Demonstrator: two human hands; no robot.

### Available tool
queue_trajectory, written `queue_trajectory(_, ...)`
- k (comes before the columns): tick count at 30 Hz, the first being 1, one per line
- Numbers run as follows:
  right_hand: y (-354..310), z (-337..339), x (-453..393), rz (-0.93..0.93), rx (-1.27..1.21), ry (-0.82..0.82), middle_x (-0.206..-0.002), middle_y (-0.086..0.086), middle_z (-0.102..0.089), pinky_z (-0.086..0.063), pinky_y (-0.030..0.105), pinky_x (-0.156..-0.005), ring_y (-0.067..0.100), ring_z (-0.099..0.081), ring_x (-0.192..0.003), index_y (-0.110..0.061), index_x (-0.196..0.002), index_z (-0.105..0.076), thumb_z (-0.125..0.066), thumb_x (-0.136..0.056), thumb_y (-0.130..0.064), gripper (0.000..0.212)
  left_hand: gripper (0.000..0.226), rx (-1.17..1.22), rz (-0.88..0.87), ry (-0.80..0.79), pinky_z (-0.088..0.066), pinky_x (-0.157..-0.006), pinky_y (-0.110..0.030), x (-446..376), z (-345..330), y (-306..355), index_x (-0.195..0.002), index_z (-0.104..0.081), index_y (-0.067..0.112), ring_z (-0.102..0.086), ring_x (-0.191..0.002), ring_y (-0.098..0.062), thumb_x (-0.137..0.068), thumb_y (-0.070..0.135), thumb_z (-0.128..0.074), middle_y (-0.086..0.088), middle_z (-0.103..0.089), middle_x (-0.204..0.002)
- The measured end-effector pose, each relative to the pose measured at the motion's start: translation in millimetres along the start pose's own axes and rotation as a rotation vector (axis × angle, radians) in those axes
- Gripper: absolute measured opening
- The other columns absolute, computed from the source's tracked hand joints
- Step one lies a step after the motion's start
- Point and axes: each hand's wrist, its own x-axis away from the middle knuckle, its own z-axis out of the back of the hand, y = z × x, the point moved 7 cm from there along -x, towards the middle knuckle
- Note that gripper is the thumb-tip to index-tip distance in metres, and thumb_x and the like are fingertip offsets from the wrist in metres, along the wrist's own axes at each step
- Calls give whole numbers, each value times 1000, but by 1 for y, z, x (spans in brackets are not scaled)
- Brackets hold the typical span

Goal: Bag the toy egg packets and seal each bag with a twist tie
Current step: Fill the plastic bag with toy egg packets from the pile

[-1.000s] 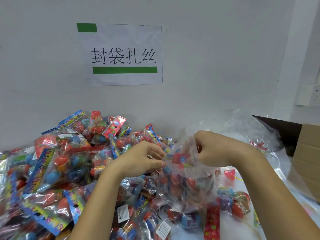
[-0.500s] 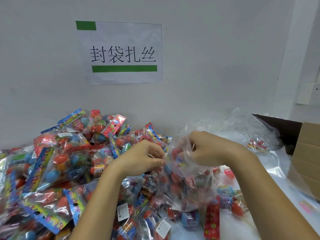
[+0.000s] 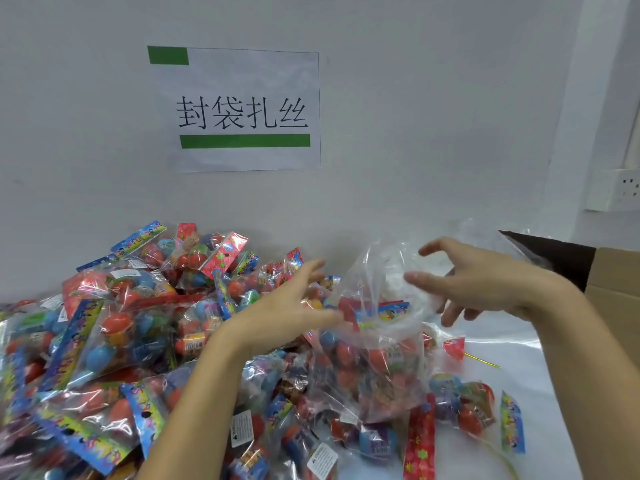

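Observation:
A clear plastic bag (image 3: 377, 344) stands in the middle of the table, part filled with toy egg packets, its mouth loose and open at the top. My left hand (image 3: 287, 313) is beside the bag's left edge, fingers spread and straight, holding nothing. My right hand (image 3: 474, 278) hovers over the bag's right rim with fingers splayed, touching or just off the plastic. A big heap of toy egg packets (image 3: 117, 327) covers the left half of the table. A gold twist tie (image 3: 481, 360) lies on the table right of the bag.
More loose packets (image 3: 464, 407) lie in front of and right of the bag. An open cardboard box (image 3: 613, 278) stands at the right edge. Spare clear bags (image 3: 485, 233) lie behind my right hand. A paper sign (image 3: 242, 112) hangs on the wall.
Both hands let go of the bag's mouth and opened, moving apart and slightly upward. The gathered bag top has sprung loose and open.

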Motion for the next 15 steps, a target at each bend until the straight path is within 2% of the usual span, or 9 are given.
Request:
queue_trajectory(1, -3, -3, 0, 21, -15, -17, -82, 2, -75, -49, 20, -48, 10, -73, -62, -34, -128, -39, -68, -91, -42, 48, 88, 83, -54, 26, -43, -96, -18, -2, -2, 9, -152, -23, 42, -44, -130, 5, -78, 57, -69, 26, -39, -144)
queue_trajectory(3, -8, -2, -2, 76, -17, 0, -74, 3, -74, -46, 17, -45, 9, -70, -56, -30, -130, -44, -65, -92, -15, 47, 77, 140, -130, 88, -47, -81, -10, -5, -7, 23, -140, -39, 46, -54, -113, 15, -74, 71, -69, 37, -53, -123)
queue_trajectory(5, -10, 2, -3, 102, -38, 42, -64, 1, -71, -44, 19, -44, 7, -65, -50, -30, -125, -48, -58, -89, -6, 45, 45, 88, -185, 161, -50, -70, -8, -11, -12, 29, -117, -57, 46, -63, -90, 12, -77, 62, -71, 29, -66, -99)
queue_trajectory(7, -15, 8, -2, 157, -84, 137, -57, -3, -68, -41, 17, -45, 5, -61, -46, -32, -115, -53, -54, -87, -6, 38, 4, 76, -227, 283, -52, -68, -21, -14, -12, 34, -86, -70, 33, -65, -71, -3, -89, 36, -73, 13, -71, -78)
queue_trajectory(9, -21, 29, 3, 267, -203, 403, -49, -5, -62, -37, 12, -42, 5, -54, -40, -29, -103, -59, -52, -84, -6, 31, 20, 247, -236, 535, -52, -69, -34, -10, 6, 33, -74, -70, 23, -62, -65, -11, -93, 18, -69, 7, -68, -66)
queue_trajectory(11, -22, 47, 9, 349, -403, 619, -46, -5, -57, -38, 13, -40, 9, -50, -38, -26, -95, -61, -52, -82, -7, 25, 16, 493, -277, 822, -55, -68, -33, 3, 35, 32, -78, -67, 20, -64, -65, -12, -93, 17, -68, 5, -66, -68)
queue_trajectory(12, -21, 49, 10, 361, -486, 644, -47, -4, -57, -38, 16, -40, 11, -49, -38, -25, -93, -61, -51, -82, -7, 23, 12, 513, -323, 887, -57, -68, -30, 10, 45, 37, -81, -66, 18, -66, -66, -11, -93, 20, -68, 4, -67, -72)
queue_trajectory(15, -21, 37, 2, 320, -521, 530, -49, -3, -58, -37, 22, -38, 12, -50, -38, -20, -94, -64, -50, -82, -6, 23, 13, 452, -348, 871, -58, -67, -28, 15, 49, 48, -86, -62, 13, -69, -68, -13, -96, 22, -64, 0, -69, -75)
